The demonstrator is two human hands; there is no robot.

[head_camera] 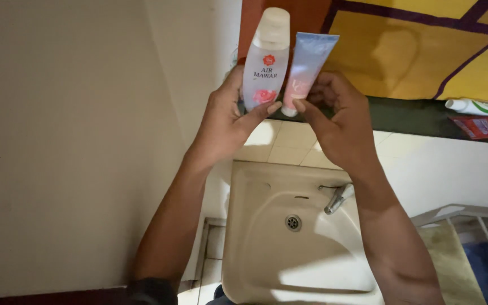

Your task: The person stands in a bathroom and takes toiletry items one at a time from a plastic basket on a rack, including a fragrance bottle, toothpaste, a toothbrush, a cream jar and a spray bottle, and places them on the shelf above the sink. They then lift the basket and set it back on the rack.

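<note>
White bottle (266,56), pastel tube (306,65), gripped by hands, above empty sink (255,237)

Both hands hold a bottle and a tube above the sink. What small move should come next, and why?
Probably lower both onto the dark ledge: the left hand grips the white bottle, the right hand the blue-pink tube, leaving neither free.

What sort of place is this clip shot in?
Most likely a small home bathroom: a wall-mounted washbasin with a metal tap, a tiled ledge, and toiletries, a white bottle and a pastel tube, held up.
</note>
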